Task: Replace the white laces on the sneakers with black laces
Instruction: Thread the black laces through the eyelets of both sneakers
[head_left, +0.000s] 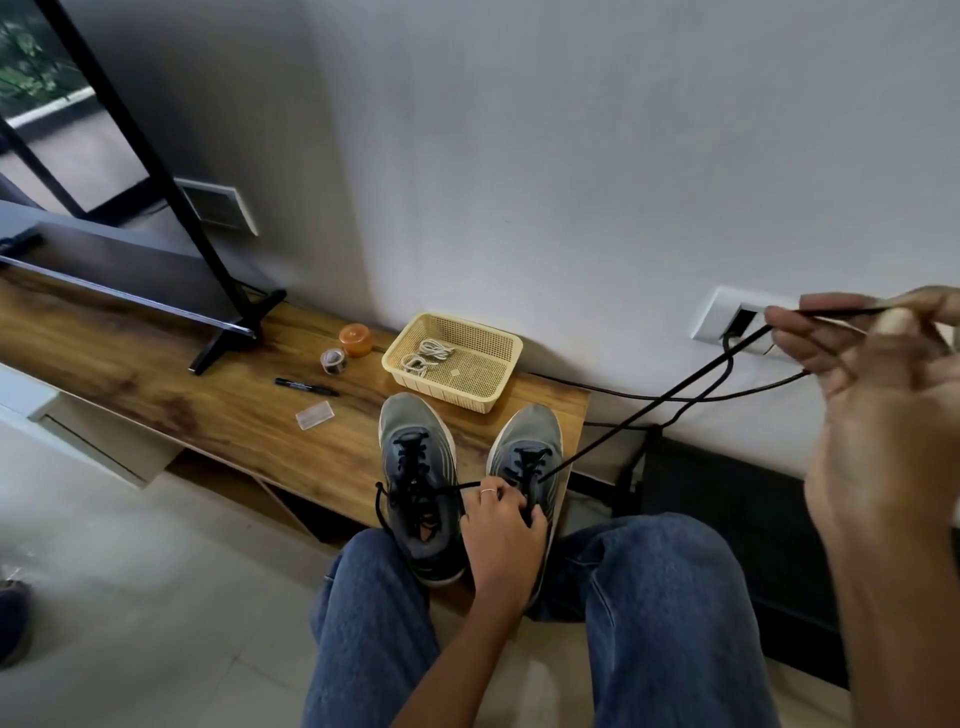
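Two grey sneakers stand side by side on the wooden bench (218, 410), toes toward the wall. The left sneaker (418, 483) is threaded with a black lace, its ends lying loose. My left hand (501, 525) presses down on the tongue area of the right sneaker (524, 447), fingers closed on its black lacing. My right hand (878, 358) is raised close to the camera at the right, pinching the end of the black lace (644, 410), which runs taut down to the right sneaker's eyelets. White laces (426, 353) lie coiled in the yellow basket (501, 382).
On the bench to the left are a black marker (306, 387), a small clear packet (314, 417), a tape roll (333, 359) and an orange lid (356, 340). A TV stand leg (228, 338) rests further left. A wall socket (737, 322) with a black cable sits at the right.
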